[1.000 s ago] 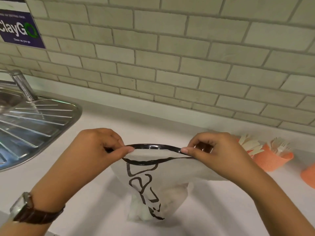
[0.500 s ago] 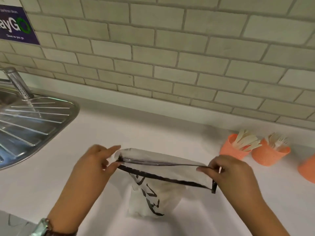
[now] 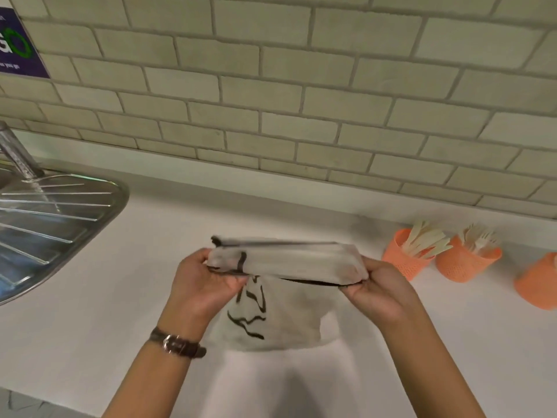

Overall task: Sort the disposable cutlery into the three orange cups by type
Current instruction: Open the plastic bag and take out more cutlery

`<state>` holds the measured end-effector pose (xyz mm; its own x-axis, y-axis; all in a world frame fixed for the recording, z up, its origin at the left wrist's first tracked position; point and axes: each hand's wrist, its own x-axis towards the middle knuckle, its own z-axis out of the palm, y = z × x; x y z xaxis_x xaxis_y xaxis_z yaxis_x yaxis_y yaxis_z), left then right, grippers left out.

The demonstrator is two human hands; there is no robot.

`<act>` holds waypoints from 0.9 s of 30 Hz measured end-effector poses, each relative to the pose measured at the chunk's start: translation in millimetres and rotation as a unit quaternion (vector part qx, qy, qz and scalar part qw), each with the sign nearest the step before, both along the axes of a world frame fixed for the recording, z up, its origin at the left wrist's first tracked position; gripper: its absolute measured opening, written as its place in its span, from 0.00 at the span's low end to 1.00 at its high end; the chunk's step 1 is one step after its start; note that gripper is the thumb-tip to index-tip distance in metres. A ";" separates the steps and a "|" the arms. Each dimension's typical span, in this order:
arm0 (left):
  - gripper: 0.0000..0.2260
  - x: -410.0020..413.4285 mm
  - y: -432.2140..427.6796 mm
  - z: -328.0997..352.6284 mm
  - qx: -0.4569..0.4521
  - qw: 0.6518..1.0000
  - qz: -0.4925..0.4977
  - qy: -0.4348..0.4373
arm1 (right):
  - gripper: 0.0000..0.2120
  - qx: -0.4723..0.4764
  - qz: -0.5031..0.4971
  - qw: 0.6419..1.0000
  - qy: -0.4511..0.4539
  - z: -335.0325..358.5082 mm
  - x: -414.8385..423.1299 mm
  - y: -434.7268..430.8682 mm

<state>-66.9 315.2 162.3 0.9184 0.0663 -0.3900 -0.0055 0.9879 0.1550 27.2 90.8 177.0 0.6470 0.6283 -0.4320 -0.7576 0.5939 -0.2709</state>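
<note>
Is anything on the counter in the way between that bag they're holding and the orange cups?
Nothing visible does: only bare counter lies between the bag and the nearest orange cup to its right.

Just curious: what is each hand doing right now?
Left hand: holding the plastic bag by its folded top.
Right hand: holding the other end of it.

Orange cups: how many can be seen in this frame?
3, in a row at the right of the counter: the left cup holding flat pieces, the middle cup holding forks, the right cup cut off by the frame edge. None seems hidden.
</note>
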 end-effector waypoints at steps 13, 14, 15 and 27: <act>0.24 -19.1 -0.7 -69.6 0.106 0.983 -0.130 0.069 | 0.09 -0.416 0.078 0.887 -0.185 -75.8 -1.8 -28.6; 0.29 -25.9 1.0 -77.5 0.085 0.985 -0.135 0.070 | 0.07 -0.364 0.104 0.918 -0.120 -79.2 -7.8 -27.8; 0.34 -32.1 -1.6 -76.6 0.076 0.984 -0.148 0.058 | 0.05 -0.314 0.123 0.940 -0.050 -79.9 -13.1 -26.1; 0.13 -30.0 -0.5 -74.1 0.778 0.599 -0.031 0.186 | 0.33 -0.470 0.103 0.789 -0.383 -90.2 -35.7 -20.6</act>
<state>-96.9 314.7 88.2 0.8063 0.5862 -0.0784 0.3443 -0.3575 0.8681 -8.5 70.3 86.8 0.8700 0.3901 -0.3016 -0.2120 -0.2562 -0.9431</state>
